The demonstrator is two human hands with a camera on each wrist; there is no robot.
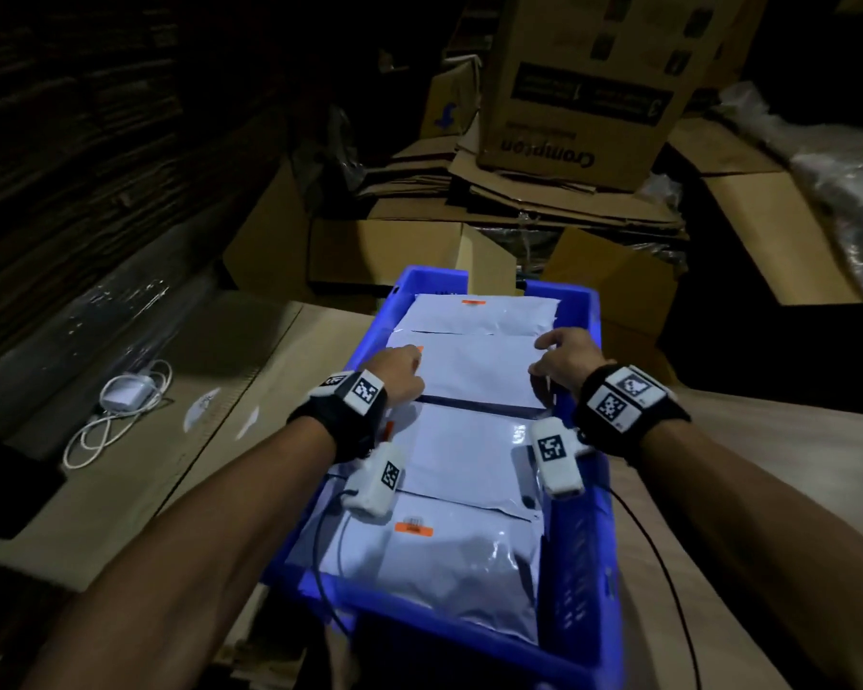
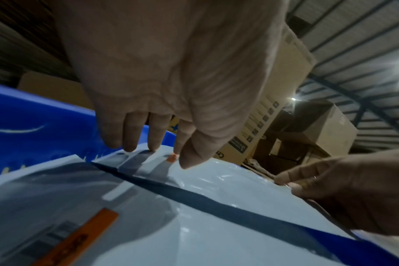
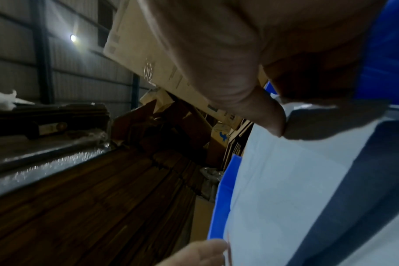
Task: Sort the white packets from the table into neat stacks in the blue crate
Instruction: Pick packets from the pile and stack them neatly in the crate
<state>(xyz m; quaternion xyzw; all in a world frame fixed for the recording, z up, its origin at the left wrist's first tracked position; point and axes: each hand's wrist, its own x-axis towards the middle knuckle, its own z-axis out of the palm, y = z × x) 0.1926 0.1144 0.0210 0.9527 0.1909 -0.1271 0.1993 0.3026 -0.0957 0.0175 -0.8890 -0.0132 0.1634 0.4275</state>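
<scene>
Head view showed a white packet [image 1: 474,373] lying at frame centre inside the blue crate [image 1: 581,515], on top of other packets. Left hand [image 1: 400,366] rested on its left edge, fingers [image 2: 130,133] nearly straight with tips touching the surface. Right hand [image 1: 566,358] pinched the right edge between thumb [image 3: 262,111] and curled fingers. Crate stood on a brown table [image 1: 748,490]. White charger [image 1: 125,395] lay at left; cardboard boxes [image 1: 579,92] were stacked at upper frame.
</scene>
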